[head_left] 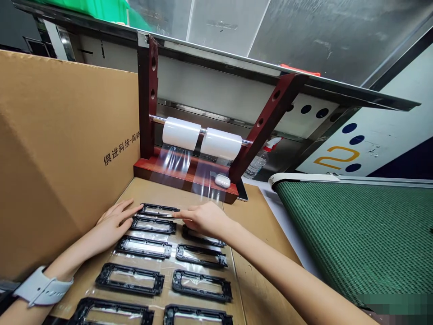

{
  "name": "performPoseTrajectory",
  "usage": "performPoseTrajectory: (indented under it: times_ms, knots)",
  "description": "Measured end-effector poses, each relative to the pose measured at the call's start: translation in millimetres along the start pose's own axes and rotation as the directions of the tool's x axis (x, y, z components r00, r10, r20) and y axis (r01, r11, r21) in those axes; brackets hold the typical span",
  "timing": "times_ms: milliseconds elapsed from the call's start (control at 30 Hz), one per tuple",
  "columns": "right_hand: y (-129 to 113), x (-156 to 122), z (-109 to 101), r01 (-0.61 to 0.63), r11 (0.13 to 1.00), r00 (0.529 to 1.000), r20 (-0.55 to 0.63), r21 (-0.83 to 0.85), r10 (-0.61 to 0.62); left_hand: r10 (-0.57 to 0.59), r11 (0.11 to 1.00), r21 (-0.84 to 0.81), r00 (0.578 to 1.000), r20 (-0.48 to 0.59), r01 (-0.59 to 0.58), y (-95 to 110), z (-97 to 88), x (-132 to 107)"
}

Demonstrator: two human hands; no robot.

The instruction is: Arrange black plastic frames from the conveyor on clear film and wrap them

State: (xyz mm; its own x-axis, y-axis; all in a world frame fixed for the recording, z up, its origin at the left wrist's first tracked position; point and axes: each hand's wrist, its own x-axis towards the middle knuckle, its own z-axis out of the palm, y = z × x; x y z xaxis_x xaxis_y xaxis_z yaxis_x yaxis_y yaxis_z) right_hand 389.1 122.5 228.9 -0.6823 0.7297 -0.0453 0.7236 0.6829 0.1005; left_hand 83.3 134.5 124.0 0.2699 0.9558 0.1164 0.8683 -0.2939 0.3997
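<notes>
Nine black rectangular frames (144, 254) show at 7 o'clock on the bench (260, 253), five in the left column and four in the right, lying on clear film (174, 160). The nearest frame in each column is cut off by the lower edge, and the right hand (203, 219), at 6 o'clock, partly covers the farthest one on the right. That hand is closed in a pinch on a slim tool (166, 215), too small to identify, above the farthest left frame. The left hand (117, 220), at 8 o'clock, has its fingers loosely spread, tips at that frame's left end; whether they press is unclear.

At 9 o'clock a tall cardboard box (67, 135) is cropped, its inside hidden and its print running out behind a dark red upright (146, 99). Between 10 and 11 o'clock a green bin (84, 6) is cut off, contents unseen. Just right of centre, towards 3 o'clock, the upright partly hides a clear spray bottle (256, 166); its fill is hard to read. A small white case (222, 181) sits closed near centre towards 6 o'clock.
</notes>
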Motion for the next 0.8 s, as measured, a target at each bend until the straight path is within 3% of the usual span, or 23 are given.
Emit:
performPoseTrajectory:
  times_ms: [367, 533, 667, 800]
  knots:
    - [14, -32, -10, -0.048, 0.999, 0.996, 0.080, -0.019, 0.049, -0.004, 1.000, -0.014, 1.000, 0.019, 0.005, 0, -3.4, 2]
    - [15, -41, -19, -0.074, 0.996, 0.996, 0.052, -0.039, 0.076, 0.009, 1.000, -0.025, 1.000, -0.006, -0.010, 3, -8.5, 2]
    - [11, -63, -23, -0.133, 0.991, 0.990, -0.047, -0.004, 0.132, 0.075, 0.996, -0.042, 0.997, -0.026, -0.076, 25, -18.4, -10]
    - [1, -91, -17, -0.170, 0.984, 0.983, -0.062, 0.045, 0.172, 0.231, 0.972, -0.049, 0.972, 0.043, -0.228, 70, -20.0, -21]
